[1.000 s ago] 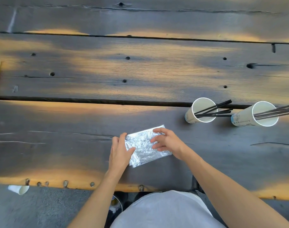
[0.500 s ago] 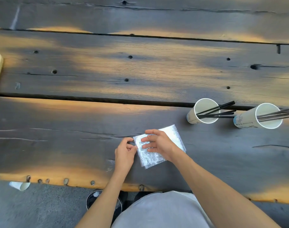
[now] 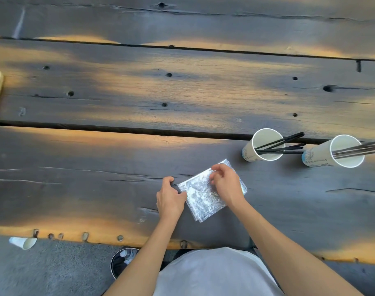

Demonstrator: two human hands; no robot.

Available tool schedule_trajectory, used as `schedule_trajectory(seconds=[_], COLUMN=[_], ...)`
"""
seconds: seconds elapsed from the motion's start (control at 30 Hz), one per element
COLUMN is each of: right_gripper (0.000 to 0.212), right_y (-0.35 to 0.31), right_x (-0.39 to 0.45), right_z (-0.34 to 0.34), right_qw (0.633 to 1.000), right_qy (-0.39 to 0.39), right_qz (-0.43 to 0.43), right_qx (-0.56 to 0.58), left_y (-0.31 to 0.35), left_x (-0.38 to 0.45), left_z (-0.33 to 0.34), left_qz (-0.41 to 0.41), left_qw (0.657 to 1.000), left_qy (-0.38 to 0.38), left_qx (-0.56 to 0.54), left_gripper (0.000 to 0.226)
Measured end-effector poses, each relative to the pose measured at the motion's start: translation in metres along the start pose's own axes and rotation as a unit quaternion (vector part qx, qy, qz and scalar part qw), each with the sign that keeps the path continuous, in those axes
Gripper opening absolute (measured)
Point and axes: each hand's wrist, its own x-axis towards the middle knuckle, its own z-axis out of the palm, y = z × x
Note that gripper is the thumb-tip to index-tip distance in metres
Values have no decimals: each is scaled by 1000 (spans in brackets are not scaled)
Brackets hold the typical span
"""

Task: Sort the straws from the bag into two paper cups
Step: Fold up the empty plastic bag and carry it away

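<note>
Fingers of both hands hold the folded bag (image 3: pixel 200 196) flat on the surface.
Left hand (image 3: pixel 170 198) pinches its left edge, right hand (image 3: pixel 226 184) curls over its top; both cups (image 3: pixel 264 145) holding straws (image 3: pixel 282 144) stand right, nearer the right hand.

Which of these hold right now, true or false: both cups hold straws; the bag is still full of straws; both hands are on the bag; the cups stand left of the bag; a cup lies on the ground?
1. Both paper cups hold straws. True.
2. The bag is full of straws. False: it lies folded flat, no straws showing.
3. Left hand and right hand are both on the bag. True.
4. The cups stand left of the bag. False: they stand to its right and farther away.
5. A cup lies on the ground. True.
</note>
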Motion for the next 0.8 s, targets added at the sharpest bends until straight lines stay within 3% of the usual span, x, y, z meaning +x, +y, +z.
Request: schedule_trajectory(seconds=[0.13, 0.27, 0.43, 0.57, 0.7, 0.8], right_gripper=[33, 47, 45, 49, 58, 46], right_y=[18, 27, 22, 14, 1, -6], right_x=[-11, -11, -2, 12, 22, 22], right_z=[-20, -28, -36, -42, -37, -28], right_qw=[965, 953, 960, 967, 980, 971], right_qy=[89, 69, 38, -1, -104, -196], right_qz=[-103, -53, -26, -48, -53, -34], right_qx=[-225, -289, -278, -249, -161, -133], left_y=[5, 11, 8, -3, -15, -23], left_x=[3, 5, 1, -10, -27, -37], left_z=[-3, -3, -2, -11, -27, -38], left_qz=[3, -10, 4, 12, -17, -69], left_qw=[999, 997, 999, 995, 980, 957], left_qy=[2, -13, -25, -26, 16, 76], left_qx=[48, 79, 34, -95, -197, -273], left_gripper=[30, 22, 23, 19, 20, 24])
